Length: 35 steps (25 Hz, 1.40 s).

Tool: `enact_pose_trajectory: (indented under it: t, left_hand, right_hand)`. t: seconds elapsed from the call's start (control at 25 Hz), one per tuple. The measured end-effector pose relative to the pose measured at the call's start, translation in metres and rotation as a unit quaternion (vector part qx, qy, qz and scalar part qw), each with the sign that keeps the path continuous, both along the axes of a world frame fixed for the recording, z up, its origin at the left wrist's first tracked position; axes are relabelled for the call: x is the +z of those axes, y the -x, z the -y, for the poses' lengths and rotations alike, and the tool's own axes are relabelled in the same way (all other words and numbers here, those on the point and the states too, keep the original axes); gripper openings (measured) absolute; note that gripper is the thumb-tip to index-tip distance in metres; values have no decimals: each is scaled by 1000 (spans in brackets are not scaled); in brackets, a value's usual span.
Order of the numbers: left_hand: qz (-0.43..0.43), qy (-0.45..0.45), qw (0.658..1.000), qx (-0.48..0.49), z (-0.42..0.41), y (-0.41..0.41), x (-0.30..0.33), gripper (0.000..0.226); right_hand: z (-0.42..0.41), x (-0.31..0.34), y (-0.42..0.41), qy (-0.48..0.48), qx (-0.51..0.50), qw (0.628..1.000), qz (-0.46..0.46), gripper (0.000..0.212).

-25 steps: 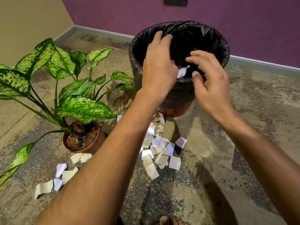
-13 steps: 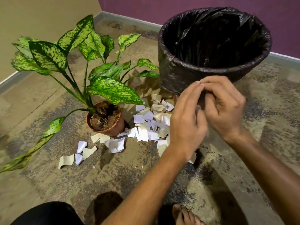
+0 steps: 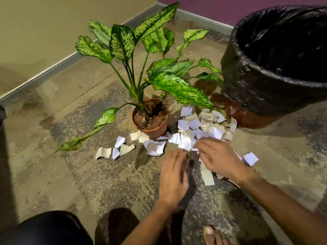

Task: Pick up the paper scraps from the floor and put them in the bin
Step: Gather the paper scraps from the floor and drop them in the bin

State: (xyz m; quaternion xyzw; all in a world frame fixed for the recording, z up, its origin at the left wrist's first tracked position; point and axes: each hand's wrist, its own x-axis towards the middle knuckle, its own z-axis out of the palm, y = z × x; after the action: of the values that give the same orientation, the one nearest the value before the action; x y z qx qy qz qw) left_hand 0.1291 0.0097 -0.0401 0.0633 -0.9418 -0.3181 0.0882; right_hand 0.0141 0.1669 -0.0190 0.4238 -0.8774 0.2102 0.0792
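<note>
Several white and beige paper scraps (image 3: 200,128) lie heaped on the floor between the plant pot and the bin. A smaller group of scraps (image 3: 113,151) lies further left. The bin (image 3: 261,92), lined with a black bag, stands at the upper right. My left hand (image 3: 174,174) hovers low over bare floor just in front of the heap, fingers straight and blurred. My right hand (image 3: 215,156) reaches onto the near edge of the heap, fingers spread and touching scraps. Neither hand visibly holds a scrap.
A potted plant (image 3: 150,119) with big speckled leaves stands left of the heap, one leaf hanging over the scraps. The wall and skirting run along the back and left. My knee (image 3: 46,228) and toes (image 3: 212,236) show at the bottom edge.
Both hands have come down from the bin's rim to the floor and separated; the right hand now touches the heap. The view has tilted down and right.
</note>
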Motion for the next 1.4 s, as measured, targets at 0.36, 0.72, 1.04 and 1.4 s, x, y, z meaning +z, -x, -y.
enact_pose_trajectory:
  t: [0.36,0.72,1.04,1.4]
  left_hand:
    - [145,120,962,197,115,-24,-18,65]
    - [274,87,918,272,214,-20,-11,108]
    - [305,54,926,215,234,-7,-19,106]
    - [278,66,945,157,211,18,-5,94]
  right_hand:
    - [110,-18,-7,-147,163,975,37,44]
    - [220,-24,2,-276,188,940,74,63]
    - [284,-54,12,-409,148,895,104,60]
    - [273,-42,-4,-366,85,910,172,47]
